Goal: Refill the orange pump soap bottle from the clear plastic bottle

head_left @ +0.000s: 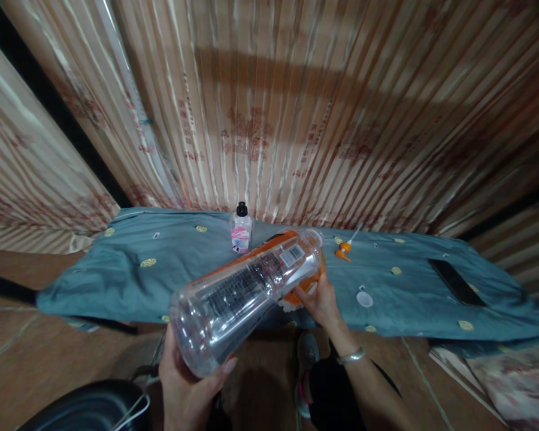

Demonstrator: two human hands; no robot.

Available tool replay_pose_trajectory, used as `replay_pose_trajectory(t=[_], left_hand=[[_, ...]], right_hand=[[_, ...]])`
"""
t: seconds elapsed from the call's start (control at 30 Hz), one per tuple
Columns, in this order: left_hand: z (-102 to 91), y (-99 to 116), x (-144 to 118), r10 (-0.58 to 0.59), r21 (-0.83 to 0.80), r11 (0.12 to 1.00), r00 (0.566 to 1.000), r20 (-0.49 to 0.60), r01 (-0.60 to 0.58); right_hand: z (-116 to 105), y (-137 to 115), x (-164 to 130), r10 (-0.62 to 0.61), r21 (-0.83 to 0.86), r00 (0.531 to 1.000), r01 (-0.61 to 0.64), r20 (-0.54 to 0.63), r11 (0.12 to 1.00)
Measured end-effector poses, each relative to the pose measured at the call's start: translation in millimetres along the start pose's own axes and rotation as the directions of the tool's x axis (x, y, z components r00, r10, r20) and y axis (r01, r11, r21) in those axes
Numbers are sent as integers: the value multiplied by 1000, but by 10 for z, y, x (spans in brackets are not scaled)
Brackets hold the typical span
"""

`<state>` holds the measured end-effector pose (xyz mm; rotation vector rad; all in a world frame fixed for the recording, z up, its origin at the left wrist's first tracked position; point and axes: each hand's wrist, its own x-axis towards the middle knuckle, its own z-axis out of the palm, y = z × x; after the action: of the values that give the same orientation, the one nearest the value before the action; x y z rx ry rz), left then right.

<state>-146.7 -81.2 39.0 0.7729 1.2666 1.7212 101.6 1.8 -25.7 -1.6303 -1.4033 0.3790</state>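
Observation:
My left hand (191, 386) is wrapped around the base of a large clear plastic bottle (247, 299) with a printed label and a barcode. The bottle lies tilted, its neck up and to the right. Behind that neck, my right hand (321, 302) grips an orange container (313, 279), mostly hidden by the clear bottle. Whether liquid passes between the two cannot be made out. To the right of my right hand, an orange pump head (342, 249) with a thin tube rests on the cloth. A round white disc, perhaps a lid (365, 299), lies nearer the front edge.
A small clear bottle with a black cap and pink label (241, 230) stands at the back of the teal cloth-covered surface (193, 281). A black phone (457, 282) lies at right. Striped curtains (269, 120) hang behind. A black round seat (94, 407) is at lower left.

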Motion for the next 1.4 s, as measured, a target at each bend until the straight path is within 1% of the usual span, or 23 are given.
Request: replay_pose_trajectory(t=[0.1,0.2,0.3,0.4,0.57,0.73,0.9,1.27,1.4], left_hand=[[65,59,-43,-1,2,1000,999,-39,1],[95,87,-61,-3,12,1000,999,-38,4],[72,67,-40,13,8,1000,1000,-27,-13],[18,16,1,34,10,999,999,8,-34],[-36,-40,40,29,25,999,999,15,-29],[21,17,-10,12,6,1000,999,-30,-12],[89,98,-67,-6,24,1000,1000,-31,7],[92,115,-65,-7,51,999,1000,-30,9],[96,113,-66,-12,29,1000,999,-32,13]], right_hand=[[-3,-3,2,4,-2,1000,-4,9,1000],[-3,-5,5,-11,-7,1000,11,3,1000],[-3,-13,7,-14,-8,1000,14,-2,1000],[-2,-19,6,2,-4,1000,-2,1,1000],[6,-6,1,-14,1,1000,14,-5,1000],[3,9,6,-30,-11,1000,30,0,999],[-4,4,7,-20,-6,1000,20,14,1000],[5,19,4,-32,-24,999,32,0,999],[0,19,1,-38,-31,999,38,0,999]])
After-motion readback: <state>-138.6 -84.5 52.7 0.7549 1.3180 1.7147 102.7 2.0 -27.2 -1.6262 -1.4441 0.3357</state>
